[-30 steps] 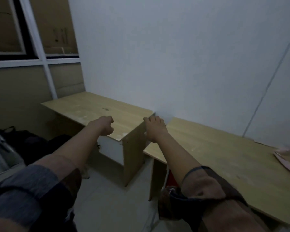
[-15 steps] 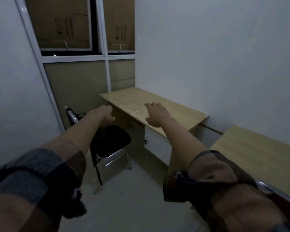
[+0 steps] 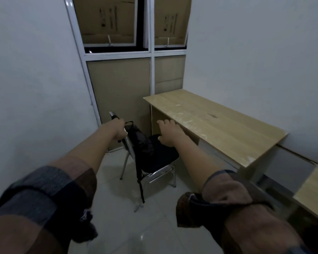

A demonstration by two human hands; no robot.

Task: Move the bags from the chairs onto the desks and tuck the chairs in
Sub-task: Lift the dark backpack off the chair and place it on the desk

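Observation:
A chrome-framed chair [image 3: 154, 174] with a black seat stands pulled out to the left of a light wooden desk [image 3: 218, 125]. A black bag [image 3: 141, 142] rests on the seat against the backrest, one strap hanging down to the floor. My left hand [image 3: 120, 130] is closed around the top of the chair's backrest. My right hand [image 3: 168, 132] hovers with fingers spread above the seat, just right of the bag and at the desk's front edge, holding nothing.
A second wooden desk [image 3: 314, 191] shows at the right edge. Cardboard-covered window panels [image 3: 121, 88] fill the far corner. White walls close in on the left and right. The floor [image 3: 136, 231] is pale tile.
The view has swung left from the two desks to the chair in the corner. My left hand has reached out and closed on the chair's backrest; my right hand has moved over the seat.

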